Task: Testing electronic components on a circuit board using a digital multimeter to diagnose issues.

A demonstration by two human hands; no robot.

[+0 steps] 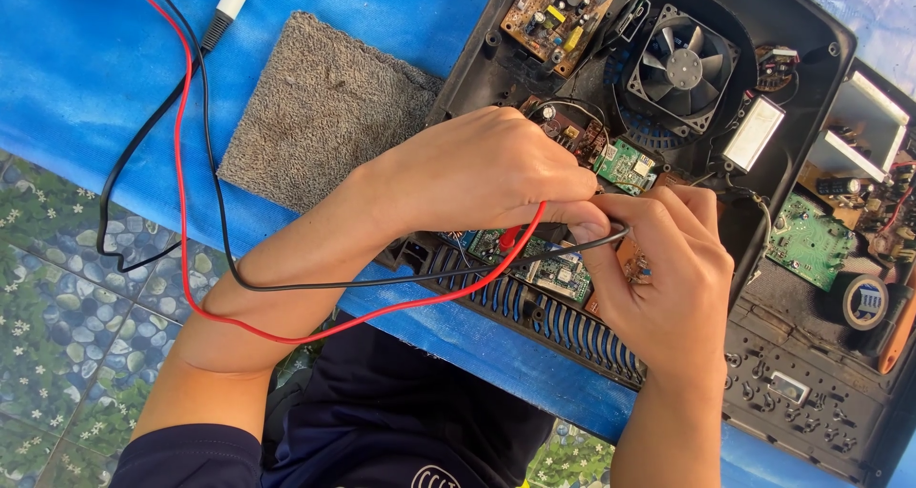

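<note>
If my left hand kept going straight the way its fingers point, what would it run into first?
The left hand points rightward, so it would most likely meet the right hand first; their fingertips already nearly touch over the small circuit boards. Depth is hard to judge from above.

Cloth (pixel 320 111) lies left of casing (pixel 811 30), fan (pixel 682 68) inside.

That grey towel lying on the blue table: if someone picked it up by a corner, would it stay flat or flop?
The grey towel would probably droop limply; its looped pile looks soft. It seems light for its size, lying thin on the blue table. Its rough texture should grip rather than slip.
</note>
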